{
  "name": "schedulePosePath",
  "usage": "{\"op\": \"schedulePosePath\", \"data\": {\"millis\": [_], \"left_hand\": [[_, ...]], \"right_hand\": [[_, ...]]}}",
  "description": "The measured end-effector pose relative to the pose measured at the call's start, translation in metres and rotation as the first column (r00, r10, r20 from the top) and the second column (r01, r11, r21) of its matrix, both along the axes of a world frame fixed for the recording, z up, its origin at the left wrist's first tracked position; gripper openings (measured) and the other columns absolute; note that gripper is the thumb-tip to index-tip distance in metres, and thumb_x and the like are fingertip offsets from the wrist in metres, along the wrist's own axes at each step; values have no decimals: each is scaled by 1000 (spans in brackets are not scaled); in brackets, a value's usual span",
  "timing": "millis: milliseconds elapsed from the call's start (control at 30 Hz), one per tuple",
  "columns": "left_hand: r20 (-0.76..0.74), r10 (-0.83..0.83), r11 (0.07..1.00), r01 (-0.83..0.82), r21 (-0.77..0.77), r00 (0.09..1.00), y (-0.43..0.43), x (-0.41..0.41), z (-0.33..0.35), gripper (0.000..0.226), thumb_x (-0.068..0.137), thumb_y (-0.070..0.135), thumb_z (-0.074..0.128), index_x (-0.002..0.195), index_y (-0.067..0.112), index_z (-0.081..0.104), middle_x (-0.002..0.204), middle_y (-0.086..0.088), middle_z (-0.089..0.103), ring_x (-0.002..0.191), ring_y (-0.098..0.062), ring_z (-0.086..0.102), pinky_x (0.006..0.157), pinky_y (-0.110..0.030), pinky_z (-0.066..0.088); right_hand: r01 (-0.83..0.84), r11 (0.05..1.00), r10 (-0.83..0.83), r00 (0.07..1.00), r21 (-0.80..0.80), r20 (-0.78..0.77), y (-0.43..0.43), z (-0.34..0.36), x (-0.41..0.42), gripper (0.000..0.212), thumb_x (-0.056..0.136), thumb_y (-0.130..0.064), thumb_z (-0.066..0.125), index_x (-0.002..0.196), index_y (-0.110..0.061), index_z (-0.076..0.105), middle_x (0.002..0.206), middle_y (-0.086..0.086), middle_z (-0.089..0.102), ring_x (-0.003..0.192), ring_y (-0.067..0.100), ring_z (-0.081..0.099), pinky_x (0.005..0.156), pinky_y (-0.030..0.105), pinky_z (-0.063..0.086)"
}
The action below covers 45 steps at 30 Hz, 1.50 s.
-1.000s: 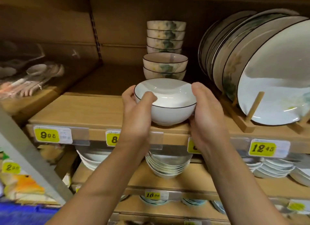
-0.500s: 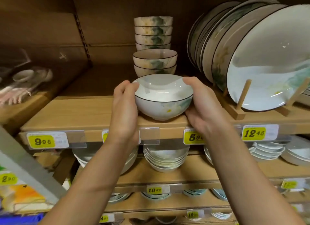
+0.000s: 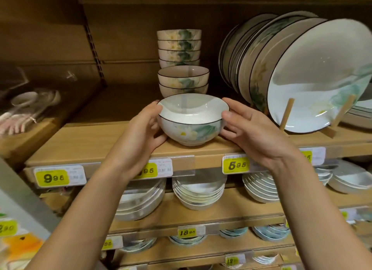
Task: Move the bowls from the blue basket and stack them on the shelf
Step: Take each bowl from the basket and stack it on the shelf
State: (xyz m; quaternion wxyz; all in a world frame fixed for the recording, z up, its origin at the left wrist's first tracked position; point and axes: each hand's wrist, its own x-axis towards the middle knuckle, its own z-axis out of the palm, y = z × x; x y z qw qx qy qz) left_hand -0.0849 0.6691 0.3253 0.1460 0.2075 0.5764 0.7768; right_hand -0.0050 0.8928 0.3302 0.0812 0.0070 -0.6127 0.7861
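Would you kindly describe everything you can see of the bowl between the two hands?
The bowl is round, glossy white and ceramic-looking, with a thin dark rim line, a small foot, and a green leaf and yellow flower painted outside. It stands upright and empty, apparently resting near the front edge of the wooden shelf, before a stack of two similar bowls. The left hand cups its left side, the right hand its right, thumbs at the rim.

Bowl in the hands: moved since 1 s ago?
Yes, but turned, not shifted. The bowl stays in front of the two-bowl stack near the shelf front edge; its flower pattern has swung round from the right to face front.
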Motion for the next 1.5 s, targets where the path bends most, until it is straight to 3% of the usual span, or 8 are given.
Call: {"op": "schedulePosePath", "data": {"millis": [167, 267, 400, 533, 633, 867, 1133, 1500], "left_hand": [[-129, -116, 988, 102, -114, 985, -9, -6, 7, 83, 69, 24, 80, 142, 18, 43, 128, 7, 66, 117, -8, 61, 87, -24, 54], [-208, -100, 992, 83, -90, 973, -10, -8, 21, 72, 69, 31, 82, 134, 19, 52, 126, 6, 66, 115, -9, 62, 89, -28, 55], [-234, 16, 1000, -16, 3, 972, -7, -10, 47, 78, 70, 30, 80, 137, 12, 47, 127, -1, 66, 114, -9, 64, 85, -25, 55], [-261, 112, 993, -103, 50, 959, 3, -19, 72, 65, 75, 30, 78, 130, 8, 52, 120, -6, 69, 112, -17, 66, 94, -38, 54], [-254, 172, 983, -148, 111, 952, 15, -36, 85, 56, 79, 28, 77, 126, 6, 57, 123, -7, 67, 115, -18, 64, 98, -40, 52], [-392, 170, 977, -207, -54, 904, 39, -92, 90, 24, 98, 34, 53, 120, 24, 55, 112, 13, 64, 101, 4, 62, 82, -17, 50], [-467, 122, 939, -255, -233, 876, 42, -118, 74, 47, 97, 47, 47, 137, 23, 48, 114, 22, 58, 98, 16, 50, 76, -8, 36], [-460, 58, 924, -222, -310, 886, 48, -137, 46, 47, 101, 44, 41, 136, 16, 50, 129, 6, 58, 115, -5, 53, 88, -17, 38]], "right_hand": [[-41, 997, 47, 996, 72, -80, 2, 4, -2, 92, 62, -14, 83, 144, -9, 43, 142, 4, 54, 124, 14, 58, 100, 32, 49], [-31, 999, 36, 988, 36, -148, -1, 16, -7, 98, 58, -16, 88, 145, -6, 41, 142, 5, 54, 128, 15, 54, 98, 30, 50], [4, 999, 10, 957, 47, -288, -6, 40, -17, 59, 63, -19, 86, 117, -11, 62, 120, 3, 69, 120, 16, 61, 97, 30, 51], [77, 997, -70, 939, 9, -336, -12, 66, -29, 46, 77, -17, 77, 114, 6, 60, 106, 28, 68, 105, 36, 66, 93, 36, 55], [76, 995, -94, 927, -65, -363, -13, 79, -49, 19, 87, -8, 68, 105, -3, 65, 103, 10, 74, 105, 21, 69, 90, 29, 55], [138, 989, -110, 923, 51, -370, -8, 87, -110, 26, 96, -11, 57, 121, -7, 58, 115, 4, 67, 108, 15, 64, 91, 25, 50], [181, 945, -87, 942, 273, -325, 9, 61, -143, 37, 100, -20, 51, 135, -9, 52, 131, 5, 61, 120, 13, 57, 95, 21, 46], [167, 927, -72, 958, 336, -277, 14, 43, -153, 41, 101, -25, 49, 140, -13, 46, 135, 7, 59, 124, 17, 56, 102, 32, 46]]}}
